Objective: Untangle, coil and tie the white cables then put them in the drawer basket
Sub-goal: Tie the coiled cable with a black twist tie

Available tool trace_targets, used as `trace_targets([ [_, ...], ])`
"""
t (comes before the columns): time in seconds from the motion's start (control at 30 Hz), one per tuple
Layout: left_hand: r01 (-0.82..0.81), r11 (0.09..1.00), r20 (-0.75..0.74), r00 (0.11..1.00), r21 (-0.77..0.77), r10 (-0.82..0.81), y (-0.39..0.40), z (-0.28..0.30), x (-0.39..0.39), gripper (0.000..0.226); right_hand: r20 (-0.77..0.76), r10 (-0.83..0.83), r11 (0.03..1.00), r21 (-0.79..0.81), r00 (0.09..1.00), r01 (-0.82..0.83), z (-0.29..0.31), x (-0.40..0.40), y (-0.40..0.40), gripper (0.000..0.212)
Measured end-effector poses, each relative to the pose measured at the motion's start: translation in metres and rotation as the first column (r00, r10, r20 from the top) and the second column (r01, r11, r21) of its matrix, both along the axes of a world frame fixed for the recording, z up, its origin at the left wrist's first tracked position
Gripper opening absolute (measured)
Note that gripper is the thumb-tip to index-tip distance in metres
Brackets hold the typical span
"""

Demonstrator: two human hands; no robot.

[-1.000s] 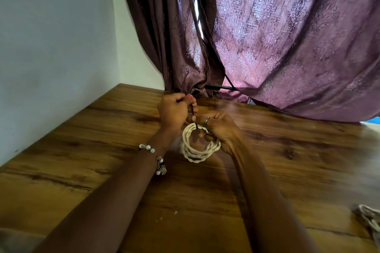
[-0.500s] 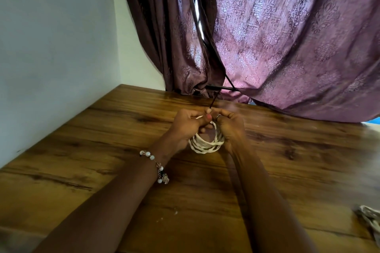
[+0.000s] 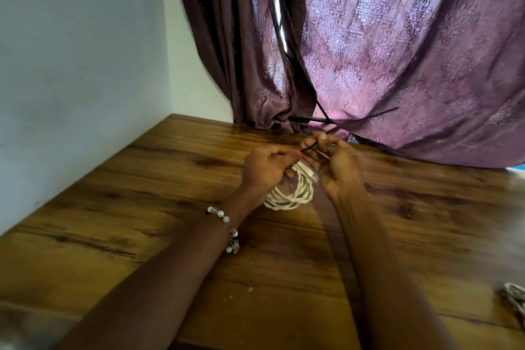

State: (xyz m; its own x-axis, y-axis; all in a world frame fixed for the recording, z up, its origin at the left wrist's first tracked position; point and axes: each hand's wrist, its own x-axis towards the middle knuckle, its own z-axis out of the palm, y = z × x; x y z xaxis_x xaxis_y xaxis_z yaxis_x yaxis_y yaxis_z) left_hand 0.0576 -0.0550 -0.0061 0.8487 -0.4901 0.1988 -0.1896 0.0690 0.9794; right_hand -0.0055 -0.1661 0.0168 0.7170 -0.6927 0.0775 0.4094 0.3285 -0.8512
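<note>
Since half a second ago our hands have drawn apart a little, and the coil [image 3: 289, 193], then hidden between them, now hangs below and shows its plug [image 3: 311, 175]. We hold the coil's top with our left hand [image 3: 265, 170], fingers curled round the strands, thumb and forefinger pinching one end of a thin black tie [image 3: 309, 147]. Our right hand [image 3: 338, 167] pinches the tie's other end just above, fingers curled. So the coil sits under both grips, its lower loops near or on the tabletop [image 3: 142, 207]; we cannot tell which. More white cable [image 3: 514, 298] lies well apart, far right of our grip, at the tabletop's edge.
</note>
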Motion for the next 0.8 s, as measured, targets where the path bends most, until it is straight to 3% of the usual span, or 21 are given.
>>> trace_targets([
  [0.33,0.074,0.989,0.058,0.995,0.126,-0.082,-0.005,0.008,-0.017,0.017,-0.065,-0.006,0.979,0.204,0.998,0.020,0.015,-0.007,0.000,0.025],
  [0.63,0.204,0.952,0.012,0.977,0.230,-0.212,-0.010,0.010,-0.022,0.014,-0.195,-0.066,0.994,0.072,0.979,0.081,0.015,0.003,-0.010,0.034],
  [0.73,0.241,0.947,-0.028,0.970,0.215,-0.240,-0.013,0.009,-0.017,0.021,-0.148,-0.134,0.991,0.004,0.980,0.136,0.017,0.004,-0.008,0.035],
  [0.8,0.203,0.959,-0.043,0.979,0.198,-0.199,-0.015,0.006,-0.013,0.020,-0.092,-0.197,0.973,-0.137,0.976,0.184,0.016,0.003,-0.004,0.029],
])
